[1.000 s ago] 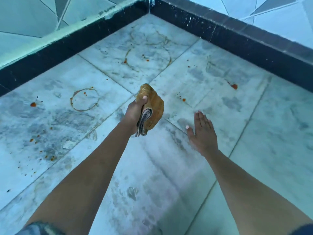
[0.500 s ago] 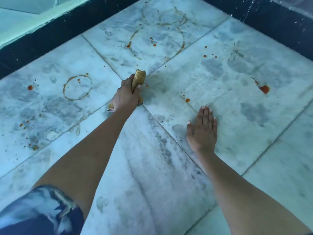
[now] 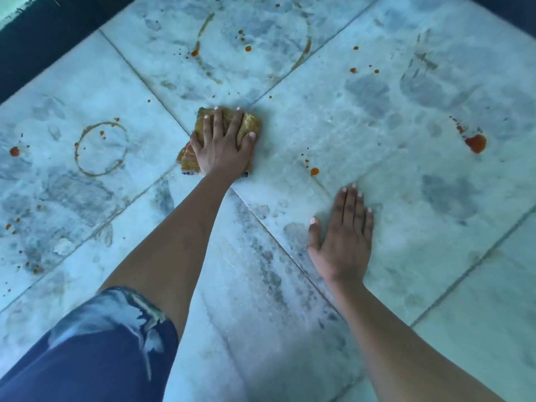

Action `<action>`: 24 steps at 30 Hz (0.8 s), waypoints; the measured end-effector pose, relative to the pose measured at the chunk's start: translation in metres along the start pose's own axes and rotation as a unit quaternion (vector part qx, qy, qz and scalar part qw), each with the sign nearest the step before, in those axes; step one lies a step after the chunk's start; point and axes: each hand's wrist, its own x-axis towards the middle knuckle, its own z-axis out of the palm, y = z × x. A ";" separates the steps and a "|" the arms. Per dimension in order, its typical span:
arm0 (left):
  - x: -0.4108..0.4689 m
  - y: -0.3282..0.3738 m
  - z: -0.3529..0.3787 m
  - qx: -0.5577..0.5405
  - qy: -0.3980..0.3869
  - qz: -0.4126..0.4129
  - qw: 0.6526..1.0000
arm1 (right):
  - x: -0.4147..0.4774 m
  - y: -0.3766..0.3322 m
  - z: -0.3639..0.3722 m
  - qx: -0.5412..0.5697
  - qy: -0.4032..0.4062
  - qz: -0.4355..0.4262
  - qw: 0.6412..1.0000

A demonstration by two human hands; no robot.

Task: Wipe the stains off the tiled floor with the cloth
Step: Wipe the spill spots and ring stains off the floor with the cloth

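step: wiping begins | left hand (image 3: 222, 146) fingers spread flat, pressing folded yellow cloth (image 3: 249, 123) on tiled floor (image 3: 290, 285) | right hand (image 3: 343, 239) flat, open, bracing | next, likely: sweep toward ring stain (image 3: 100, 149), red drops (image 3: 314, 171)

The left hand (image 3: 222, 149) lies flat on the cloth (image 3: 250, 123), which rests on the tiled floor (image 3: 406, 227) where the tile joints meet. From the cloth, a ring stain (image 3: 97, 173) sits at 9 o'clock, a larger ring (image 3: 305, 52) at 12, a blotch (image 3: 475, 143) at 3, small drops (image 3: 314, 171) at 4, and the right hand (image 3: 343, 242), flat on the floor, at 5.
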 end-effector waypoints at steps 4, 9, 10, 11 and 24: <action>-0.015 0.009 0.006 0.034 0.002 0.082 0.996 | 0.001 0.000 -0.001 -0.006 0.000 0.003 1.000; -0.081 -0.051 0.003 0.069 -0.043 0.249 0.965 | 0.000 -0.001 -0.002 -0.008 0.001 0.005 1.000; -0.075 -0.062 0.000 0.062 -0.037 0.226 0.971 | 0.000 -0.001 -0.002 -0.010 0.003 0.004 1.000; -0.061 -0.066 -0.003 0.056 -0.025 0.190 0.980 | 0.000 -0.001 -0.002 -0.010 0.005 0.002 1.000; -0.078 -0.045 0.008 0.063 -0.031 0.271 0.960 | -0.001 -0.001 -0.003 -0.017 -0.004 0.008 1.000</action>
